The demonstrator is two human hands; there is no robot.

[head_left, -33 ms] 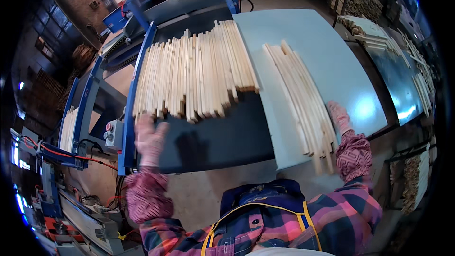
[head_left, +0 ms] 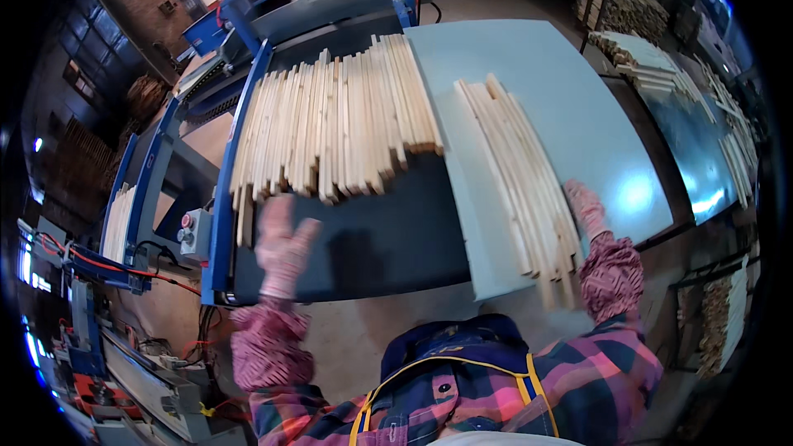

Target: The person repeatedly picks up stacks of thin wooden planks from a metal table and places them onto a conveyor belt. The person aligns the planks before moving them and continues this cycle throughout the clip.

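The left grip (head_left: pixel 285 244) is spread and empty above the dark belt (head_left: pixel 409 231), close to the staggered ends of the row of wooden strips (head_left: pixel 339 124), whose jutting tips could jab or splinter carelessly pressed fingers. The right grip (head_left: pixel 586 208), flat and unclosed, lies just beside the loose bundle (head_left: pixel 519 177) on the pale bench (head_left: pixel 599 116), contact unclear; an uneven push could fan it, tipping overhanging pieces off.

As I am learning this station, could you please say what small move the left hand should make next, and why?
I would probably nudge the jutting strip forward with the left hand: at the left side of the row of strips, its near end sticks out past its neighbours, and the open hand is beside it.
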